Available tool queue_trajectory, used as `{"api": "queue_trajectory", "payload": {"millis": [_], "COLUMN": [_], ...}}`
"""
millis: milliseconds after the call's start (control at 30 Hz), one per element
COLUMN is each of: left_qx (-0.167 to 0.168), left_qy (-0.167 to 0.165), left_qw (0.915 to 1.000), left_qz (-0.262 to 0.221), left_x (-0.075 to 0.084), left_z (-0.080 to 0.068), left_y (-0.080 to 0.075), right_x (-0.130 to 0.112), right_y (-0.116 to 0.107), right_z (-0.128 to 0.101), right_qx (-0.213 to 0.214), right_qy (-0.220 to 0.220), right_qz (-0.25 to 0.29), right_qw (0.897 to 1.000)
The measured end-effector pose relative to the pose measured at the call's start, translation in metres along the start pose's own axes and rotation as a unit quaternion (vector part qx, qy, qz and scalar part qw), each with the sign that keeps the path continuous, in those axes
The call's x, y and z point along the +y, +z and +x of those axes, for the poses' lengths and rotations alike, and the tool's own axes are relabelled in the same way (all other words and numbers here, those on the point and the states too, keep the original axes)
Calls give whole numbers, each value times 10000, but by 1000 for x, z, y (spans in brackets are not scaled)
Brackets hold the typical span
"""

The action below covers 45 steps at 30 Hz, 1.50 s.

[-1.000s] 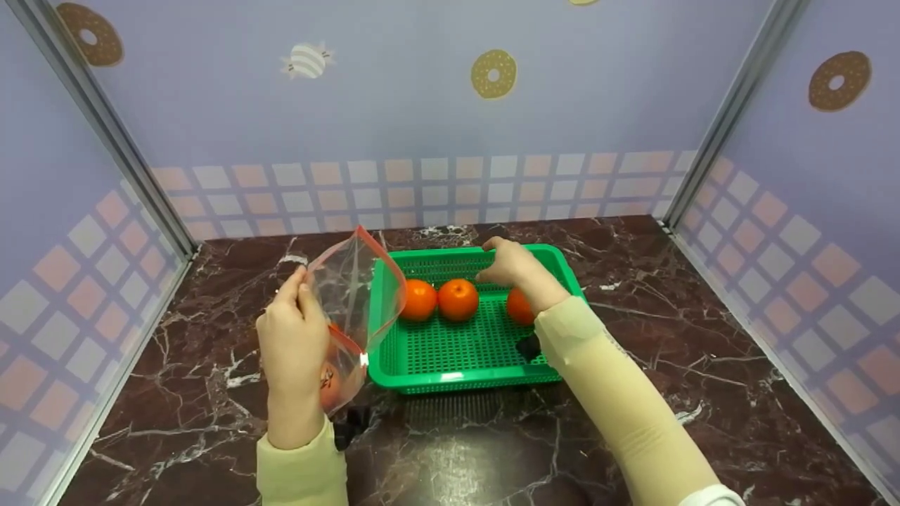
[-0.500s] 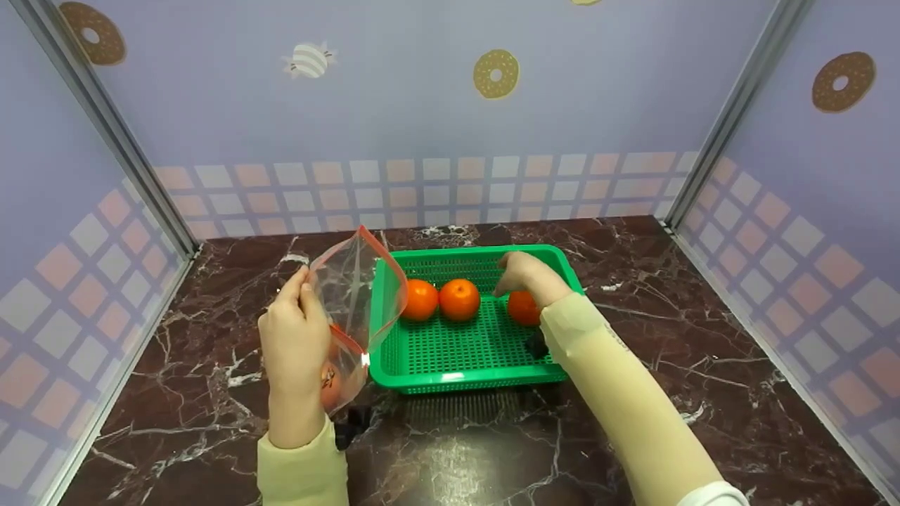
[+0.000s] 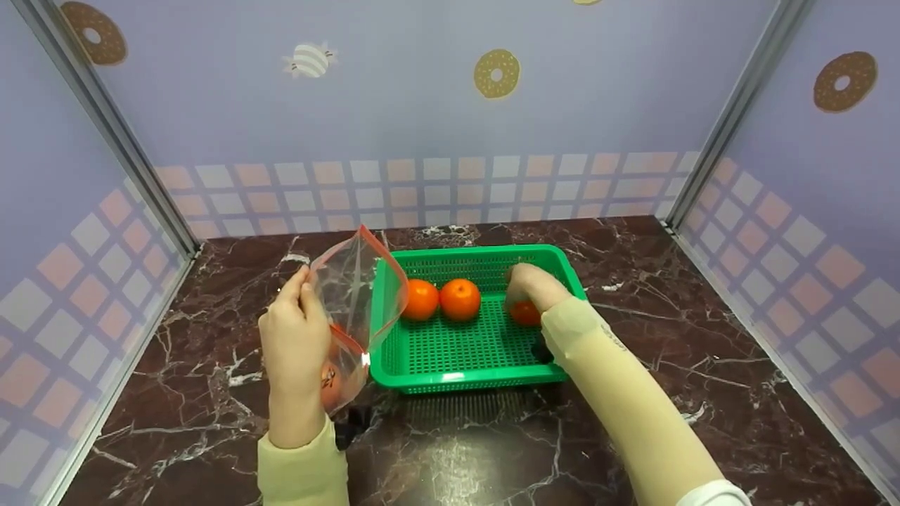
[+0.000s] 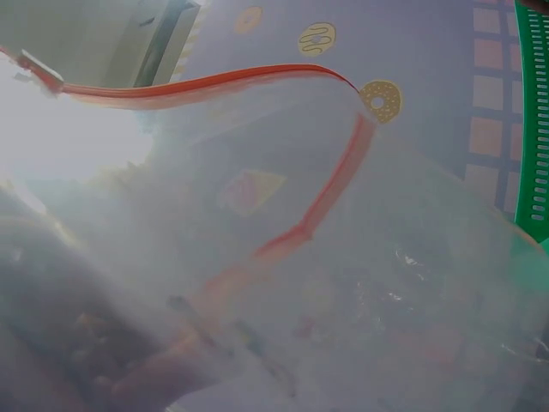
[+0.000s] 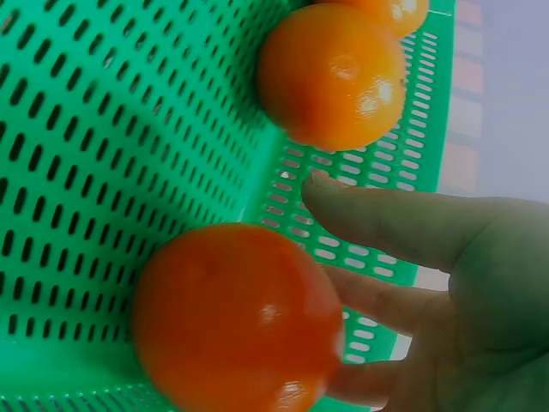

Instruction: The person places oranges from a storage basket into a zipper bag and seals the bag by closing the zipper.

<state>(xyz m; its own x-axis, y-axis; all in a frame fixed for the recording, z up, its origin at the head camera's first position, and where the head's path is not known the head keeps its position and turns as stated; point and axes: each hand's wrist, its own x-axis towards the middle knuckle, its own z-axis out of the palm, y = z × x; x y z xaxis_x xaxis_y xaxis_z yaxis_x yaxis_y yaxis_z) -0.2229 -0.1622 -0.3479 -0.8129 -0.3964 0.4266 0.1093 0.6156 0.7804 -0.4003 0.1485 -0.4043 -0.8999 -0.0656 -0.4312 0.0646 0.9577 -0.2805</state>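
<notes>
My left hand (image 3: pixel 295 344) pinches the rim of a clear zip bag (image 3: pixel 344 288) with a red-orange edge and a white slider. The bag's mouth gapes, and an orange fruit (image 3: pixel 333 388) with dark marks shows low inside it. My right hand (image 3: pixel 536 284) reaches into the green basket (image 3: pixel 450 379), over the orange (image 3: pixel 526 315) at its right. In the right wrist view that orange (image 5: pixel 236 318) has fingers behind it, while the thumb (image 5: pixel 377 215) stands off from it. Two more oranges (image 3: pixel 460 300) sit side by side toward the basket's left.
The basket and bag are on a dark red marbled table (image 3: pixel 450 457). Patterned lilac panels (image 3: pixel 408 119) stand at the back and both sides. The bag's mouth overlaps the basket's left rim in the head view. Black devices (image 3: pixel 351 425) are strapped at the wrists.
My right hand has moved down and slightly right, from above the back of the basket to the right-hand orange. My left hand and the bag have stayed in place.
</notes>
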Motion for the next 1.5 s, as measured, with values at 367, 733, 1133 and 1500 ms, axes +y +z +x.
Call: {"api": "queue_trajectory", "payload": {"millis": [367, 733, 1133, 1500], "left_qx": [57, 107, 100, -24], "left_qy": [29, 96, 53, -24], "left_qw": [10000, 9999, 9999, 10000], "left_qz": [-18, -8, 9, 59], "left_x": [0, -1, -1, -2], "left_z": [1, 1, 1, 1], "left_y": [0, 1, 0, 0], "right_x": [7, 13, 13, 5], "right_y": [4, 2, -7, -16], "right_z": [3, 7, -3, -21], "right_qx": [-9, 32, 9, -22], "right_qy": [48, -187, -410, -727], "right_qz": [-156, 112, 1508, 2845], "right_qw": [9999, 9998, 9877, 9559]}}
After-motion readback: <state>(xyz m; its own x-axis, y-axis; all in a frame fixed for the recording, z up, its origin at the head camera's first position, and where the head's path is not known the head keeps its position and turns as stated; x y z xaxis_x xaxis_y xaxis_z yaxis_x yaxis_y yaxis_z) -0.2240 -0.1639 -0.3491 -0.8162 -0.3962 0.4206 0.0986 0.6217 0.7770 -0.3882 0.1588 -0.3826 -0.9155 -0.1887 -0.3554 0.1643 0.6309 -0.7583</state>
